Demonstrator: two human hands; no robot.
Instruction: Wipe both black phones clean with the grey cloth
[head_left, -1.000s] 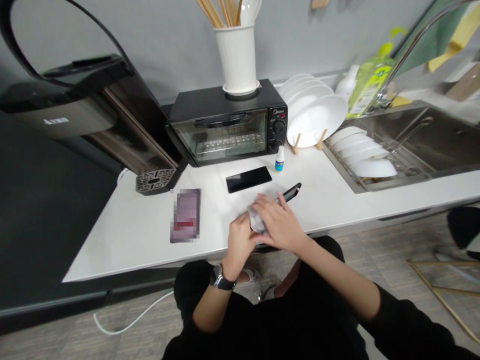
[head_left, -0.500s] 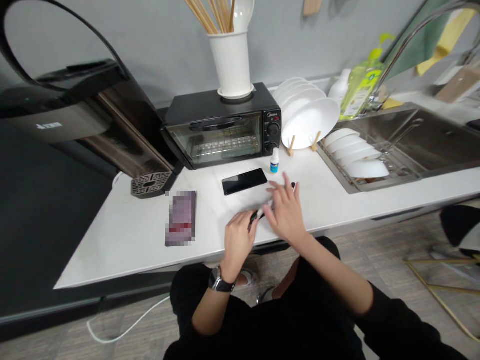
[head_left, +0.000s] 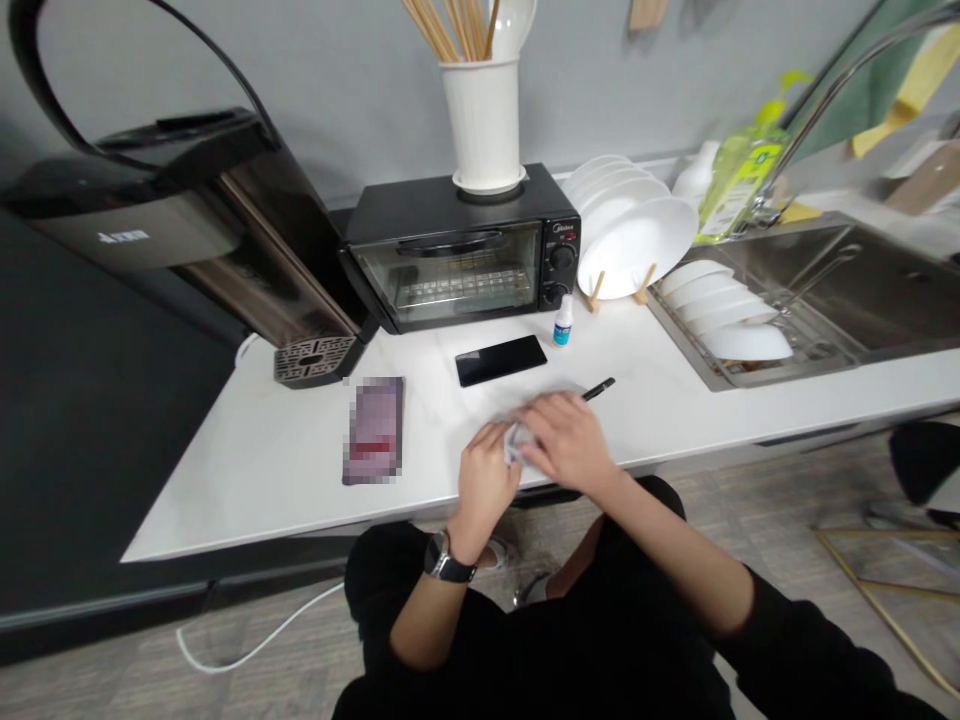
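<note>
My left hand [head_left: 489, 478], a watch [head_left: 442, 558] on its wrist, is closed at the counter's front edge. What its curled fingers grip is mostly hidden. My right hand [head_left: 566, 440] curls over a crumpled whitish cloth or tissue [head_left: 516, 440], pressed between the two hands. Past the right fingers shows a slim black pen-like piece [head_left: 600, 388]; whether it is held or lies on the counter I cannot tell. Behind the hands a black phone [head_left: 501, 360] lies flat, and a small white bottle with a blue label [head_left: 562, 322] stands upright. A blurred-out purple flat item [head_left: 375, 430] lies left.
A toaster oven [head_left: 465, 265] bears a white holder [head_left: 484, 125] with chopsticks. Left stands a tall dark drinks machine [head_left: 247, 220]. White plates [head_left: 637, 245] stand racked at the right, beside a sink [head_left: 832, 330] with bowls [head_left: 739, 315] and a green soap bottle [head_left: 742, 180].
My right hand has gone from spread fingers to curled over the cloth. A black-edged piece seen by my left fingers is now hidden. The view has shifted slightly.
</note>
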